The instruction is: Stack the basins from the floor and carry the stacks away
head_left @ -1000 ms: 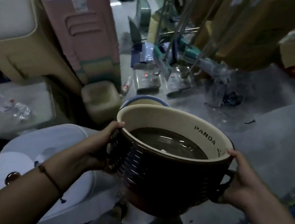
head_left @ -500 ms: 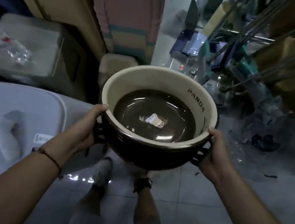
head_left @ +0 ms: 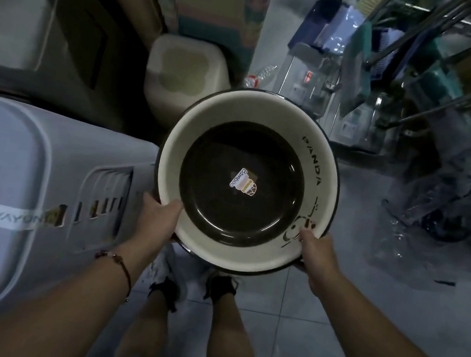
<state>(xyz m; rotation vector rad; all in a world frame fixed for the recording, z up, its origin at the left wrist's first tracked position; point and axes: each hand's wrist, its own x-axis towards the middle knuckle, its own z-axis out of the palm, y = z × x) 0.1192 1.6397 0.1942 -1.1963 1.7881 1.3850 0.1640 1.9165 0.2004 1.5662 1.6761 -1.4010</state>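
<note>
Basin (head_left: 236, 242) underside and outer wall hidden; fingers of left hand (head_left: 159, 218) and right hand (head_left: 317, 248) beneath rim unseen. Grey appliance (head_left: 26, 174) cut off at left edge.

The basin (head_left: 253, 137) is round, with a cream inner wall, a dark glossy bottom and a dark outer rim; "PANDA" and a small panda drawing are printed on the wall, and a small label sits at the centre of the bottom. It is held level and mouth-up above the tiled floor (head_left: 314, 316), gripped at its near rim by the left hand (head_left: 159, 215) and the right hand (head_left: 317, 249).
</note>
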